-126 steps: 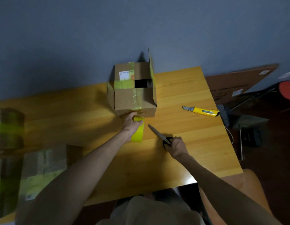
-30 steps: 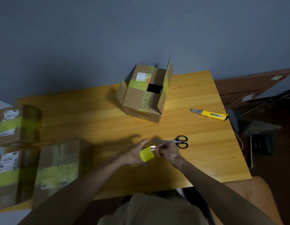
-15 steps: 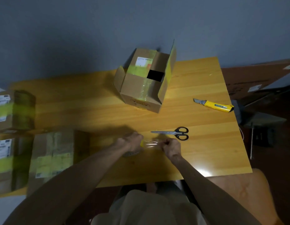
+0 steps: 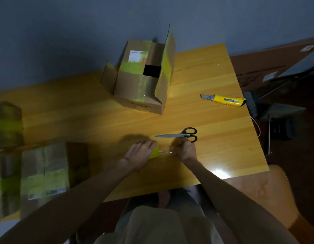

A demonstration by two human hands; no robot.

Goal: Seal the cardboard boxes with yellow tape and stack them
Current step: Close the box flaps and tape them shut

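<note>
Left hand (image 4: 141, 152) gripped the yellow roll of packing tape (image 4: 154, 153) low over the orange-yellow wooden surface (image 4: 82, 111), fingers curled over it, while the right hand (image 4: 184, 149) pinched the tape's free end. A second before, both hands had been bunched together at the roll. Now they had drawn apart, and a short, glinting strip of tape (image 4: 166, 152) stretched between them, though blur made its length hard to judge. The black-handled scissors (image 4: 179, 135), which the right hand had been holding some seconds earlier, lay released just beyond the hands. The brown cardboard box (image 4: 135, 85), no longer touched, stood well back near the wall, one flap upright and a dark gap in its top. A fresh strip was probably being readied for it. Cutting and sealing remained, then stacking with the taped boxes (image 4: 43, 171) at the left.
</note>
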